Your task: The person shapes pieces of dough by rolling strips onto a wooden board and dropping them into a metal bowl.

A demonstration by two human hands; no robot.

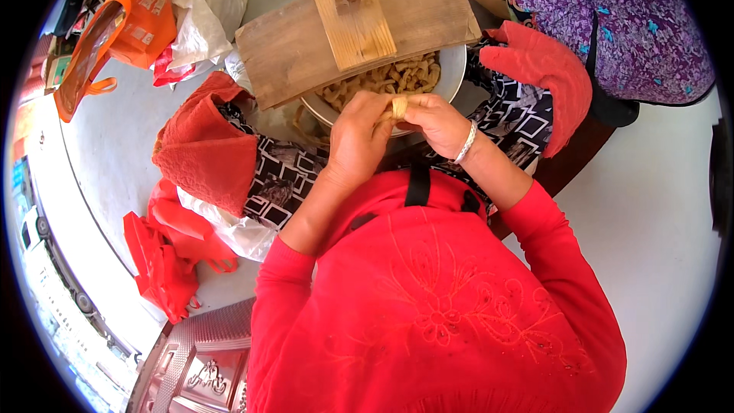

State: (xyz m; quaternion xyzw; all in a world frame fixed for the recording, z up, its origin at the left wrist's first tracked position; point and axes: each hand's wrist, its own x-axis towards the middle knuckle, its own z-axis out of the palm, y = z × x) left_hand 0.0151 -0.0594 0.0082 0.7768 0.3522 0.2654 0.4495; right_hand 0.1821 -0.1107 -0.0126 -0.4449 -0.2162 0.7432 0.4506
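- L hand [359, 134]: grip closed, fingers bent in, pinching pale yellow strip [399, 107]; some fingertips hidden.
- R hand [443, 126]: grip also pinched on same strip, from its R side; silvery bracelet [466, 142] on wrist.
- Strip: held btwn both hands, just over near rim of metal bowl [456, 84].
- Bowl: holds heap of tan strips [397, 79]; partly hidden under wooden board [283, 50].
- Board: lies tilted across bowl top, w/ lighter wood block [355, 27] on it.
- Red cloths: one over L knee [205, 145], one over R [554, 76], both on b/w patterned trousers [287, 176].
- Upper L: orange bag [145, 27] on floor; red bag [167, 248] lower, nr L leg.
- Upper R: another person's purple floral clothing [619, 30].
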